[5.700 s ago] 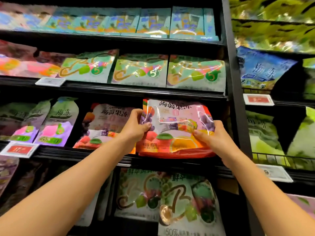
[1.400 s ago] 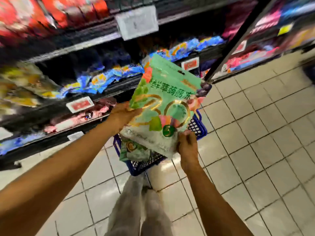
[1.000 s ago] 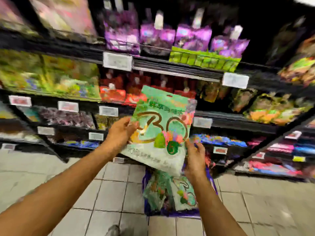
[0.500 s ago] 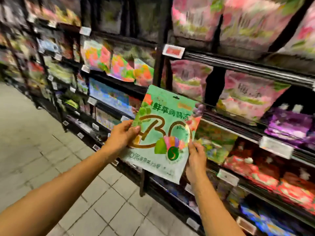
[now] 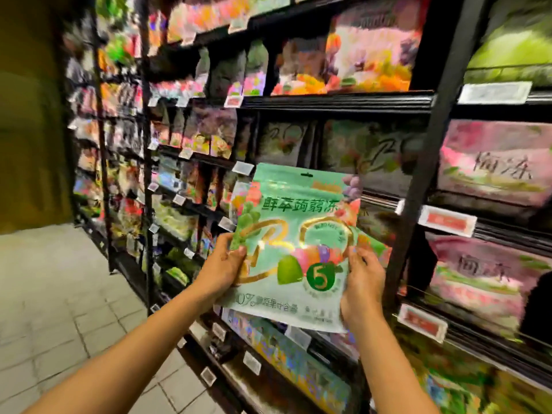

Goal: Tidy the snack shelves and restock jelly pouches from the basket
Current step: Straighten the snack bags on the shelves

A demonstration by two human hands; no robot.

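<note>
Now, mid-frame: green jelly pouch [image 5: 294, 249] upright before shelves [image 5: 337, 101] | left hand [image 5: 222, 268] fingers clamped on left edge | right hand [image 5: 363, 282] fingers clamped on right edge

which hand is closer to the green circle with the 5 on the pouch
Right. The right hand grips the pouch edge just beside the green 5 circle; the left hand grips the opposite edge, farther away.

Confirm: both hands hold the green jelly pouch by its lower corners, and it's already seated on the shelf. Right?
Not quite. The left hand and right hand do grip the green jelly pouch at its lower sides, but the head view shows it held up in front of the shelves, not yet seated on one.
</note>
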